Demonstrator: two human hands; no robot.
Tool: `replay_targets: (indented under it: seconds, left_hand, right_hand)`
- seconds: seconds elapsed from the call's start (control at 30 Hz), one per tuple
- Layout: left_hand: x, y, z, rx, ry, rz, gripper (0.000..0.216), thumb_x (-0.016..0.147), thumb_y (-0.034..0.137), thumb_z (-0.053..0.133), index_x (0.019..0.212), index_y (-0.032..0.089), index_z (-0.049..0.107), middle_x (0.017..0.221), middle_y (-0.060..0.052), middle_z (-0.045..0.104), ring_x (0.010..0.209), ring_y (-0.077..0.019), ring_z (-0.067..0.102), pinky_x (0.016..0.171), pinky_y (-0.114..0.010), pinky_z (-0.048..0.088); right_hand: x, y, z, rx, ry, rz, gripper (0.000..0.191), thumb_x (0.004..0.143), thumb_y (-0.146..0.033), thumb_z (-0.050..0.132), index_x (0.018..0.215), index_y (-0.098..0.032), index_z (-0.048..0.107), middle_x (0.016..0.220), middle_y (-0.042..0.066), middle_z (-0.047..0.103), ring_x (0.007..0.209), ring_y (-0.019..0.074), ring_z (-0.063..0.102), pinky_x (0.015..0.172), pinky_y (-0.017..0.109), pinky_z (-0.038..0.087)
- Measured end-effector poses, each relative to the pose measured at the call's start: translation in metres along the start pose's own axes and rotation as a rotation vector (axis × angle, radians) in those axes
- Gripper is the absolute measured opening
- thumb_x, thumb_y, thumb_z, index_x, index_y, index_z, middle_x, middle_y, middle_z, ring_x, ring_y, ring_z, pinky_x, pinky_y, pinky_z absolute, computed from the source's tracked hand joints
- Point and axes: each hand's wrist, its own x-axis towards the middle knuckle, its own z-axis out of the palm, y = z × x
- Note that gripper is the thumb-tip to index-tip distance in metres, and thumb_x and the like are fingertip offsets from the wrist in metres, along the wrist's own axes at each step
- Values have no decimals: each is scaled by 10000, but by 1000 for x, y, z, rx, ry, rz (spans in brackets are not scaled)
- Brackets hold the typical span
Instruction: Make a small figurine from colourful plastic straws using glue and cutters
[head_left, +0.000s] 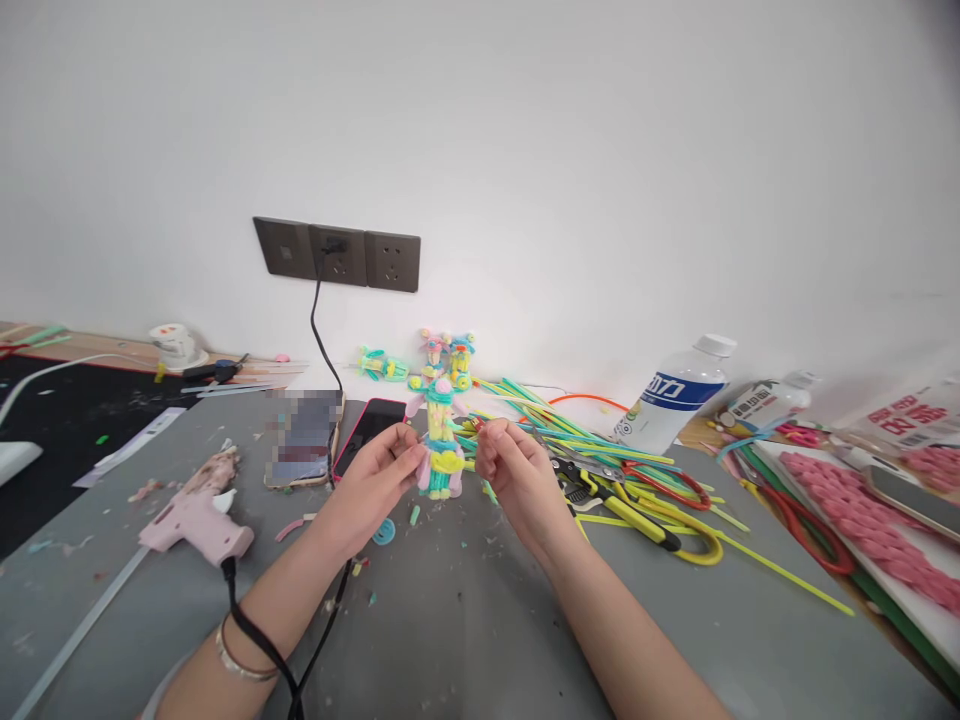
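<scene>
The left hand (381,482) pinches the pipe-cleaner figure (442,425) at its side, likely light and squashable, best held mid-trunk, while the right hand (521,482) curls alongside, its grip unclear!

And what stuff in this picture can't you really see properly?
All in the head view:
- Whether the right hand pinches anything: its closed fingers hide the gap.
- The left hand's grip on the fuzzy figure: partly hidden behind its own fingers.
- The left phone's screen: covered by blocky blurring.
- The white object: cut off by the left edge.
</scene>
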Motion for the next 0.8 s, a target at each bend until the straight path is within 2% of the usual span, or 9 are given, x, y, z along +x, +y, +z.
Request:
replay_targets:
  seconds: [0.17, 0.33, 0.5, 0.63, 0.8]
  left_hand:
    - [1, 1, 0, -109, 76, 14, 439, 702, 432, 848, 848, 195, 509, 737, 38, 559, 673, -98, 510, 622, -212, 421]
    - [2, 3, -1, -141, 127, 48, 470, 674, 418, 869, 930, 204, 538, 819, 22, 611, 724, -115, 557, 650, -225, 439]
    - [1, 1, -2, -86, 79, 37, 474, 689, 436, 854, 946, 200, 534, 834, 16, 617, 768, -126, 563, 670, -223, 436]
    - [1, -1, -7, 103, 14, 37, 388, 780, 464, 768, 945, 204, 531, 807, 25, 584, 737, -119, 526, 658, -215, 410]
    - [4, 0, -12, 541, 14, 173, 290, 894, 483, 585, 876, 194, 582, 775, 1, 579, 655, -135, 484, 592, -237, 358]
  right_hand:
    - [-2, 3, 4, -136, -103, 60, 351, 739, -479, 792, 825, -206, 589, 724, -39, 505, 617, 99, 437, 569, 230, 355]
    - [-8, 7, 12, -195, -232, 77, 405, 686, -420, 840, 932, -225, 585, 891, 6, 621, 765, 155, 577, 676, 272, 451]
    - [-8, 11, 13, -155, -266, 84, 384, 723, -391, 815, 996, -225, 602, 965, 29, 674, 821, 165, 608, 709, 275, 467]
    - [-6, 9, 11, -160, -244, 80, 392, 678, -325, 846, 997, -224, 642, 919, 7, 672, 793, 152, 595, 680, 256, 451]
    - [-3, 3, 8, -250, -227, 67, 289, 705, -391, 811, 889, -193, 708, 828, 14, 678, 747, 162, 581, 668, 269, 440]
